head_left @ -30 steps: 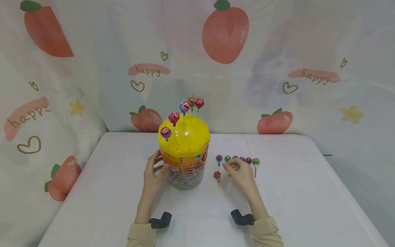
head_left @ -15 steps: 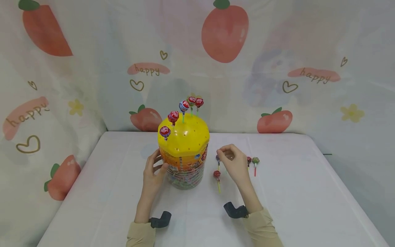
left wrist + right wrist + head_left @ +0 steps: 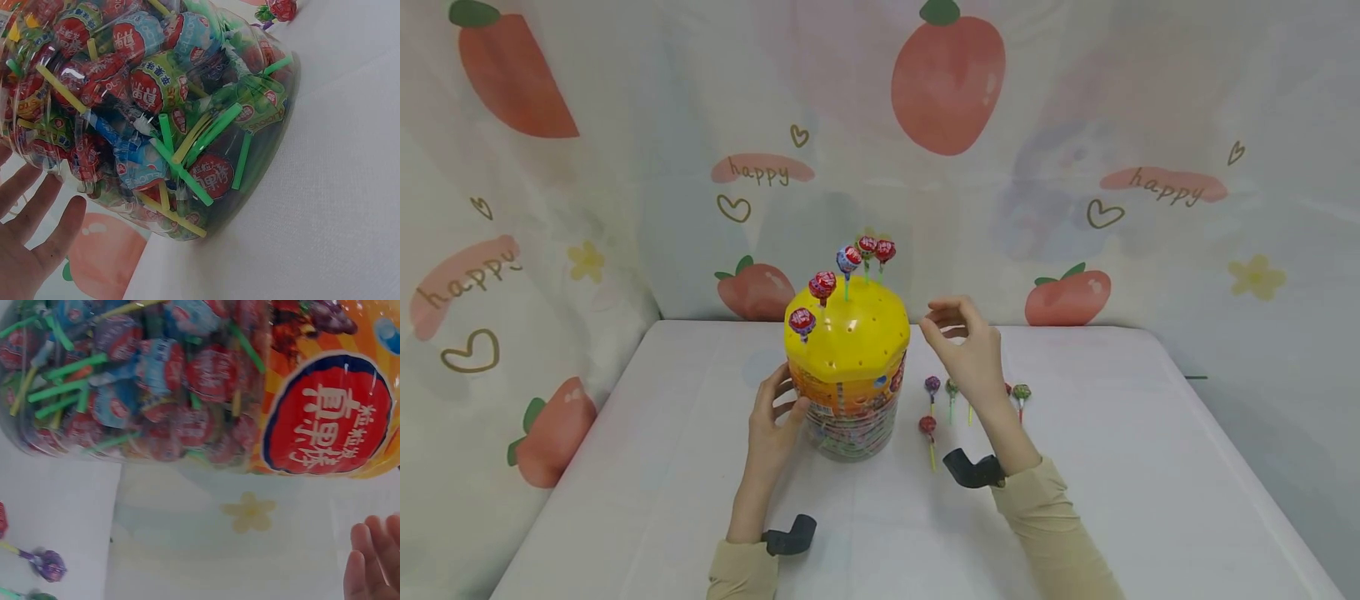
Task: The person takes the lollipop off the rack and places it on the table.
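Note:
A clear candy jar point(image 3: 850, 433) with a yellow lid point(image 3: 857, 333) stands on the table. Several wrapped lollipops, among them a blue one point(image 3: 848, 259), stick up from the lid's left and back. My left hand point(image 3: 777, 417) rests against the jar's left side with thumb and fingers spread; in the left wrist view its fingertips point(image 3: 76, 209) lie at the jar's wall. Raised just right of the lid, my right hand point(image 3: 962, 337) has loosely bent fingers, with nothing visible between them. Its fingers point(image 3: 374, 540) also show at the right wrist view's lower right corner.
Several lollipops lie right of the jar, including a purple one point(image 3: 932, 384), a green one point(image 3: 1022, 391) and a red one point(image 3: 928, 425) nearer the front. My right forearm hides part of the row. A patterned curtain point(image 3: 850, 108) hangs behind the table point(image 3: 647, 500).
My right hand has risen from the loose lollipops, up and away from me, to beside the yellow lid. My left hand and the jar have stayed in place.

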`<state>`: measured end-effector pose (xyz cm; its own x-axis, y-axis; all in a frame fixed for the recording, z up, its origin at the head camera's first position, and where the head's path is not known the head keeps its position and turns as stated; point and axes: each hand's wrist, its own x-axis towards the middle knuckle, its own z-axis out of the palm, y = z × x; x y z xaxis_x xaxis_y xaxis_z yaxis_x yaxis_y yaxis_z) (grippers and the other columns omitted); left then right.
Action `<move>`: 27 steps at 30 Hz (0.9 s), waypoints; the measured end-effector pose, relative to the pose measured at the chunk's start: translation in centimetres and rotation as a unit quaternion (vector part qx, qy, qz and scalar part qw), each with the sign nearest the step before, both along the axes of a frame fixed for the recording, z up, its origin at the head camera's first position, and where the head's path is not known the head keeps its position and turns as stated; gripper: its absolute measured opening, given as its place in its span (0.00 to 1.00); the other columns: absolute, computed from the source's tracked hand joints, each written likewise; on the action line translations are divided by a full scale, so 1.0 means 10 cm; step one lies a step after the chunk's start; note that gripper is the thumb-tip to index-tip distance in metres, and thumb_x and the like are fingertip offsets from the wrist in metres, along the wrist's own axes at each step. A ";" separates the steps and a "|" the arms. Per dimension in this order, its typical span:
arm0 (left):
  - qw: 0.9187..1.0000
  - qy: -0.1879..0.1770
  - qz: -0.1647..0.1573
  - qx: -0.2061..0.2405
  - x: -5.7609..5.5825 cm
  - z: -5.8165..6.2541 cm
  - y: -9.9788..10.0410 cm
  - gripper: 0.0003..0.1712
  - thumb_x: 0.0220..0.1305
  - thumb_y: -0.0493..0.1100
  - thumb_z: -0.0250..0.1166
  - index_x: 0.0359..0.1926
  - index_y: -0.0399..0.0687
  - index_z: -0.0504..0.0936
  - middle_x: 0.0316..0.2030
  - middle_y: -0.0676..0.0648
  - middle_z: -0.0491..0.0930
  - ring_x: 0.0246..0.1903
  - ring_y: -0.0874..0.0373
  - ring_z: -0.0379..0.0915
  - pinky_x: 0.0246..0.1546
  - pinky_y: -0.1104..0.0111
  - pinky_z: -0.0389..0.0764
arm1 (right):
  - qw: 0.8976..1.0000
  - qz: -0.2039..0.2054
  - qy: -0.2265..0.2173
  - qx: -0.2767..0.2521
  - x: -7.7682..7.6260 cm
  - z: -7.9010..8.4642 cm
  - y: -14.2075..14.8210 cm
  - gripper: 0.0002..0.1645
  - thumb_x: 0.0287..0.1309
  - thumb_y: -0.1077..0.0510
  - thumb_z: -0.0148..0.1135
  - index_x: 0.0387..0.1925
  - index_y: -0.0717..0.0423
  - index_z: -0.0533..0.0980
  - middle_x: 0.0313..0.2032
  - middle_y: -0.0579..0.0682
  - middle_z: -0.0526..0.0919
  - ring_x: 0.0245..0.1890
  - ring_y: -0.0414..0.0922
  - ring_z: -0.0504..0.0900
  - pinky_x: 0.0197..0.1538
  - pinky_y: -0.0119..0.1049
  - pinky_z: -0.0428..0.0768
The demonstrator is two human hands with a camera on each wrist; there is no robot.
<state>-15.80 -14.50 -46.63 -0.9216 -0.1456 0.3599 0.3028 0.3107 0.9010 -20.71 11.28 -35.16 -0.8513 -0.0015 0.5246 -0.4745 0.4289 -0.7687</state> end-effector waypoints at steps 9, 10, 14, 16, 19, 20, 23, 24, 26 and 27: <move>1.000 -0.006 0.003 0.002 0.01 0.00 0.01 0.35 0.64 0.43 0.63 0.70 0.55 0.62 0.63 0.45 0.69 0.62 0.50 0.66 0.57 0.45 0.74 | 0.998 0.043 0.043 -0.005 -0.16 0.24 -0.09 0.20 0.58 0.60 0.66 0.52 0.60 0.75 0.44 0.58 0.82 0.45 0.50 0.80 0.52 0.46 0.77; 1.000 -0.007 0.003 0.002 0.01 0.00 0.01 0.35 0.64 0.43 0.63 0.70 0.55 0.62 0.63 0.45 0.69 0.62 0.50 0.66 0.57 0.45 0.74 | 0.998 0.046 0.047 -0.004 -0.17 0.26 -0.11 0.21 0.57 0.60 0.66 0.52 0.60 0.74 0.44 0.57 0.82 0.45 0.50 0.79 0.52 0.45 0.77; 1.000 -0.015 0.006 0.000 0.00 0.00 0.01 0.35 0.64 0.42 0.63 0.70 0.55 0.62 0.63 0.46 0.69 0.62 0.51 0.66 0.58 0.46 0.74 | 0.997 0.050 0.065 0.012 -0.24 0.34 -0.16 0.22 0.57 0.60 0.66 0.53 0.60 0.74 0.44 0.57 0.82 0.46 0.50 0.80 0.53 0.43 0.77; 1.000 -0.021 0.008 -0.003 0.01 0.01 0.01 0.35 0.64 0.41 0.63 0.70 0.55 0.62 0.63 0.46 0.68 0.62 0.51 0.66 0.58 0.48 0.74 | 0.996 0.051 0.071 0.018 -0.27 0.38 -0.19 0.22 0.57 0.60 0.66 0.53 0.59 0.74 0.45 0.56 0.82 0.46 0.50 0.80 0.53 0.44 0.77; 0.999 -0.031 0.014 -0.010 0.02 0.05 0.03 0.36 0.63 0.38 0.63 0.70 0.51 0.62 0.64 0.43 0.68 0.63 0.48 0.66 0.58 0.54 0.75 | 0.995 0.052 0.078 0.026 -0.32 0.44 -0.23 0.23 0.57 0.59 0.67 0.54 0.59 0.74 0.45 0.56 0.82 0.46 0.49 0.80 0.53 0.44 0.78; 0.999 -0.034 0.016 -0.012 0.03 0.08 0.03 0.36 0.63 0.37 0.63 0.70 0.49 0.61 0.64 0.42 0.68 0.63 0.47 0.66 0.58 0.58 0.75 | 0.995 0.054 0.079 0.028 -0.34 0.45 -0.24 0.23 0.57 0.59 0.67 0.54 0.59 0.74 0.46 0.56 0.82 0.46 0.49 0.80 0.53 0.43 0.78; 0.999 -0.039 0.018 -0.018 0.10 0.22 0.07 0.35 0.63 0.35 0.62 0.70 0.43 0.61 0.63 0.39 0.68 0.62 0.45 0.67 0.56 0.66 0.75 | 0.994 0.058 0.082 0.037 -0.37 0.50 -0.28 0.24 0.57 0.59 0.67 0.54 0.59 0.73 0.47 0.56 0.82 0.46 0.49 0.81 0.53 0.43 0.78; 0.999 -0.040 0.018 -0.019 0.12 0.26 0.08 0.35 0.63 0.35 0.62 0.70 0.41 0.61 0.63 0.38 0.68 0.62 0.45 0.67 0.56 0.68 0.74 | 0.994 0.059 0.082 0.041 -0.38 0.51 -0.29 0.24 0.57 0.59 0.67 0.55 0.59 0.73 0.48 0.56 0.81 0.46 0.49 0.81 0.53 0.43 0.79; 0.999 -0.039 0.017 -0.022 0.15 0.33 0.09 0.34 0.63 0.36 0.62 0.69 0.39 0.62 0.63 0.37 0.68 0.62 0.45 0.67 0.55 0.69 0.74 | 0.994 0.063 0.082 0.045 -0.38 0.54 -0.31 0.24 0.57 0.59 0.67 0.55 0.60 0.73 0.49 0.57 0.81 0.46 0.50 0.81 0.53 0.44 0.79; 0.999 -0.039 0.017 -0.022 0.15 0.33 0.09 0.34 0.64 0.36 0.62 0.69 0.39 0.62 0.63 0.37 0.68 0.62 0.45 0.67 0.56 0.68 0.75 | 0.994 0.064 0.081 0.048 -0.39 0.55 -0.32 0.24 0.57 0.59 0.66 0.55 0.60 0.73 0.49 0.57 0.81 0.46 0.50 0.81 0.53 0.44 0.79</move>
<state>-14.27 -13.57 -43.32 -0.9421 -0.1623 0.2933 0.2204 0.3593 0.9068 -24.59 8.08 -29.64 -0.7455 -0.1601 0.6470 -0.6437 0.4247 -0.6366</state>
